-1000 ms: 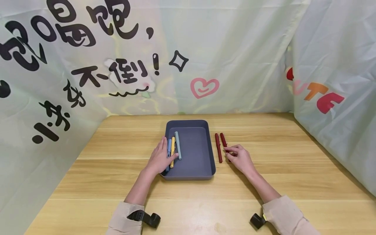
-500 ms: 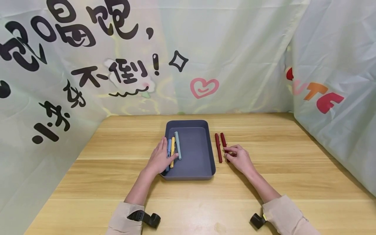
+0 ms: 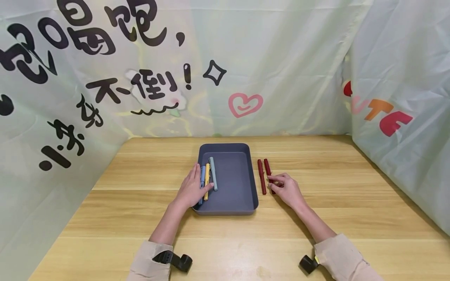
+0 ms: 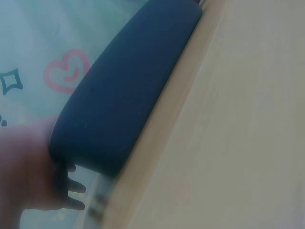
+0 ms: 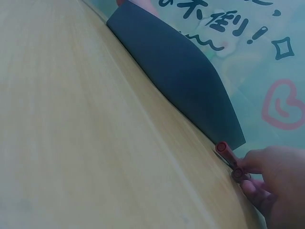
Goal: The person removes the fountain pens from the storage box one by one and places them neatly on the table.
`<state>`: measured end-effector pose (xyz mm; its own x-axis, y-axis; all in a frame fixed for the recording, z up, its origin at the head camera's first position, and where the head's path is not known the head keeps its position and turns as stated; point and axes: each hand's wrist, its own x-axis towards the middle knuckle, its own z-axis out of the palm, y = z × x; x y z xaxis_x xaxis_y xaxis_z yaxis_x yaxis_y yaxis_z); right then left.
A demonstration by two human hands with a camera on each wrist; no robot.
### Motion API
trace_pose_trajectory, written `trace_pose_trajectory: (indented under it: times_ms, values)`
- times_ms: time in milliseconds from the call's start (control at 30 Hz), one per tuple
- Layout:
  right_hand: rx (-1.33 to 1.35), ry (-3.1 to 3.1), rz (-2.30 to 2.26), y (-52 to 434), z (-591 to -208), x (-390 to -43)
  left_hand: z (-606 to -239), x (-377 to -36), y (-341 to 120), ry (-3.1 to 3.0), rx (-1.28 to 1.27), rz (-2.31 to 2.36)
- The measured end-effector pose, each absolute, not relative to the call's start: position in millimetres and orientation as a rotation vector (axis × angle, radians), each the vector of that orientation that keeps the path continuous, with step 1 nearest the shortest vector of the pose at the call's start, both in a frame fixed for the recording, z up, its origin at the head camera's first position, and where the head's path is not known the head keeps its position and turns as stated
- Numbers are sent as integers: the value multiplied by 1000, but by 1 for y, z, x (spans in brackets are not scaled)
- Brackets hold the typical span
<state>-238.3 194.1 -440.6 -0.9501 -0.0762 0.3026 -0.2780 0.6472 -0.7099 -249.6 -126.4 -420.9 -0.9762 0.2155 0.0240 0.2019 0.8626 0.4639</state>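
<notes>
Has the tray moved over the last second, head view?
No. The gray tray keeps its place relative to the pink heart on the backdrop; no shift either way shows.

Slate-grey tray sitting flat, blue pen, yellow pen and pale teal pen kinda lengthwise in its left half. Just right of the tray, one dark red pen lies loose, second red pen pinched.

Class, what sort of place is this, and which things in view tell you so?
Likely a tabletop recording setup, hung with printed fabric behind and beside a wooden table; the black wrist-worn devices suggest filming.
</notes>
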Motion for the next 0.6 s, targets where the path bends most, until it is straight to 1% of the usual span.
trace_pose_trajectory:
  times_ms: [600]
  values:
    - [263,-2592,1239,193,-441,-238,-422,-251,-128,2997,348,744]
